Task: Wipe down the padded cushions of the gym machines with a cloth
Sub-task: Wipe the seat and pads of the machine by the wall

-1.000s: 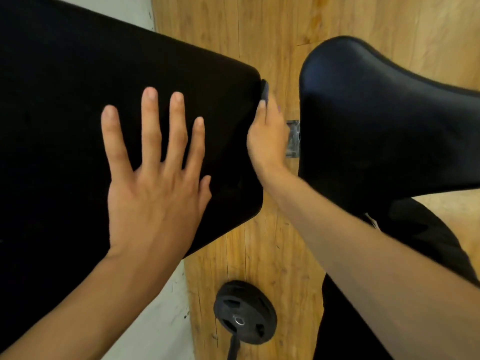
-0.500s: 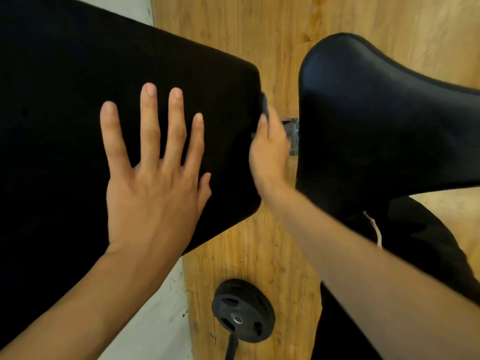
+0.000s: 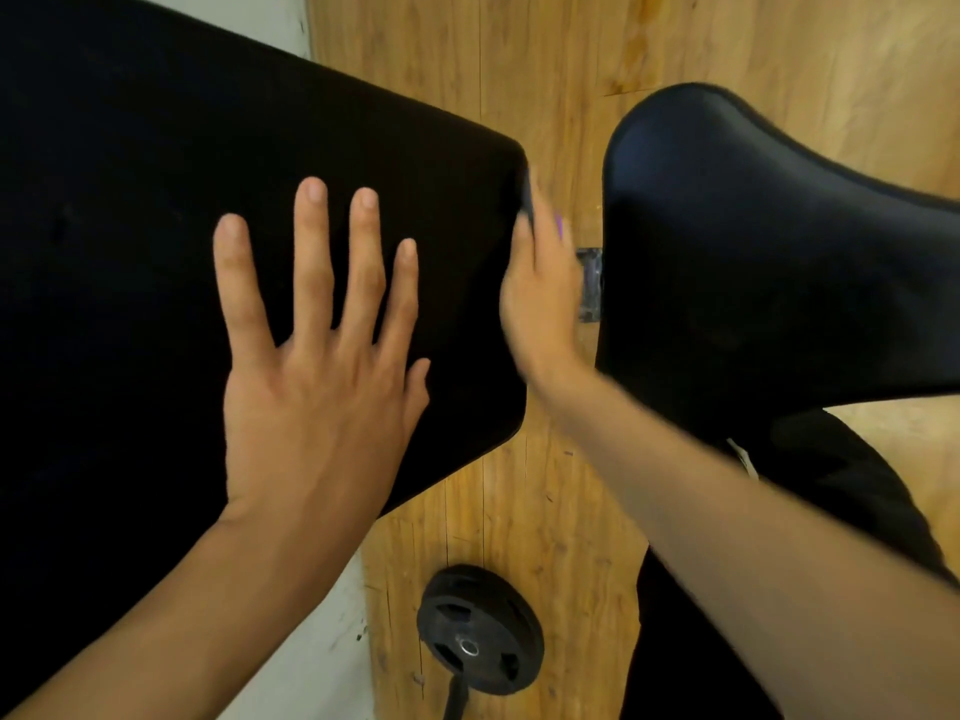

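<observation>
A large black padded cushion (image 3: 156,210) fills the left half of the view. My left hand (image 3: 317,376) lies flat on it with the fingers spread and holds nothing. My right hand (image 3: 540,298) is pressed edge-on against the cushion's end face, blurred by motion. A cloth (image 3: 527,197) shows only as a dark sliver at the fingertips, with a purple speck beside the knuckles; the rest is hidden behind the hand. A second black padded seat (image 3: 753,262) stands to the right, across a narrow gap.
A metal bracket (image 3: 589,283) shows in the gap between the two pads. Below lies wooden flooring (image 3: 545,511) with a black weight plate (image 3: 480,628) on it. A pale floor strip (image 3: 311,662) runs at the lower left. Dark trousers (image 3: 691,641) are at the lower right.
My right hand has slid a little along the cushion's end face, towards me, and a purple speck now shows by it. My left hand has stayed flat in nearly the same place.
</observation>
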`<action>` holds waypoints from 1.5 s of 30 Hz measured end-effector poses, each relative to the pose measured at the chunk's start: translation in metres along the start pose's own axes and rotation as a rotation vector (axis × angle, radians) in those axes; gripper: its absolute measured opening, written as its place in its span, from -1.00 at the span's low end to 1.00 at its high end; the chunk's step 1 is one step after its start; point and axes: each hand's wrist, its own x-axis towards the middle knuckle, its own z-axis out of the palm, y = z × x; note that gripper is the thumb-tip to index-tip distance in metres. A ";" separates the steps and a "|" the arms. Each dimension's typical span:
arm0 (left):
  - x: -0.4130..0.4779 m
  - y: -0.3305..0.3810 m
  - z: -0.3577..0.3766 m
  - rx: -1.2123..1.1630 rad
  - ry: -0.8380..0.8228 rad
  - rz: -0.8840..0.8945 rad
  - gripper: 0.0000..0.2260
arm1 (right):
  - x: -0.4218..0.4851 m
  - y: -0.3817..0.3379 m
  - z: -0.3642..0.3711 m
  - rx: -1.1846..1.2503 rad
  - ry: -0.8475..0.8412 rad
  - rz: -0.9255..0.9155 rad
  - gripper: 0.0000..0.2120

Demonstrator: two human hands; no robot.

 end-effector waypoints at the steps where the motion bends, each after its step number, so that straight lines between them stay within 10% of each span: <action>1: 0.000 0.000 0.000 0.008 -0.001 0.000 -0.26 | -0.032 0.011 -0.004 -0.014 -0.008 0.014 -0.58; 16: 0.000 0.002 -0.003 0.021 -0.016 -0.008 -0.26 | -0.113 0.047 -0.003 -0.124 -0.031 -0.099 -0.49; 24: 0.002 0.004 -0.002 0.018 -0.033 -0.007 -0.27 | 0.047 -0.022 0.007 -0.166 0.058 -0.090 -0.54; 32: 0.000 0.003 0.001 -0.015 -0.009 0.003 -0.28 | -0.112 0.072 -0.018 -0.066 -0.061 0.154 -0.56; 45: -0.031 -0.049 -0.026 -0.293 0.106 0.082 -0.34 | -0.043 -0.031 0.013 -0.266 -0.088 -0.282 -0.51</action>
